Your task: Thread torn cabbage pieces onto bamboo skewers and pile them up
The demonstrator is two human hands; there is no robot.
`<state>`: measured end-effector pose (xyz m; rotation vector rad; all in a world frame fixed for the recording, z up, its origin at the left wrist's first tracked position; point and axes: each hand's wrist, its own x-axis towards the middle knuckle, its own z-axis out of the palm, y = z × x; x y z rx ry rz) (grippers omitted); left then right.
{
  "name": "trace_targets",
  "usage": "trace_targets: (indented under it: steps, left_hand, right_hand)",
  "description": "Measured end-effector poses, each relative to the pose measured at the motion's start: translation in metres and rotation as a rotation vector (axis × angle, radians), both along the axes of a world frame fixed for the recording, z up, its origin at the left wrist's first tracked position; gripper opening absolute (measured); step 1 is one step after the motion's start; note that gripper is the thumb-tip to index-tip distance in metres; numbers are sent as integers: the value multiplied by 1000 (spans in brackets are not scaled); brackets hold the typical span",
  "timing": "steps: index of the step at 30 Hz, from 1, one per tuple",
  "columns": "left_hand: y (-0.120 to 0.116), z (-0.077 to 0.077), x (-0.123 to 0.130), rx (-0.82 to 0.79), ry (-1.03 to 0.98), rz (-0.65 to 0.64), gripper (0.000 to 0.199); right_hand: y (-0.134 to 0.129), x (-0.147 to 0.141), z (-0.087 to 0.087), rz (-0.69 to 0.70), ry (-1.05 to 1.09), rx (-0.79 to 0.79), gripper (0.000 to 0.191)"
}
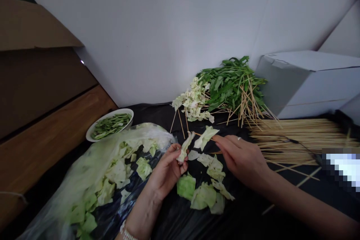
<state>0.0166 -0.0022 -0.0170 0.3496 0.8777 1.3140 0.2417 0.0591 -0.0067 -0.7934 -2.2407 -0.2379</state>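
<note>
Between the fingers of my left hand (170,168) is a pale folded cabbage piece (186,147). My right hand (243,159) grips a thin wooden skewer (198,134), which carries another cabbage piece (206,137) just ahead of my fingertips. The skewer's tip meets the piece in my left hand; whether it has gone through I cannot tell. Below my hands, loose cabbage leaves (204,197) lie on the black plastic sheet (168,221). To the left, an open clear plastic bag (84,165) holds more cut cabbage (116,172).
Behind my hands lie skewered cabbage (194,101) and a heap of leafy green skewers (227,78). Many bare skewers (295,135) are spread at right, before a white box (317,78). A bowl of green beans (87,135) stands left, near a cardboard box (36,22).
</note>
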Motion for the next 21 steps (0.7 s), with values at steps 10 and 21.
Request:
trace_targets:
  steps: [10,21]
  left_hand:
    - [-4,-1,8,-50,-2,-246,14]
    - [-14,-1,16,139,-48,-373,46]
  right_hand:
    - [-9,-5,4,70,221,-325,20]
    - [-16,-9,13,350,56,-847,20]
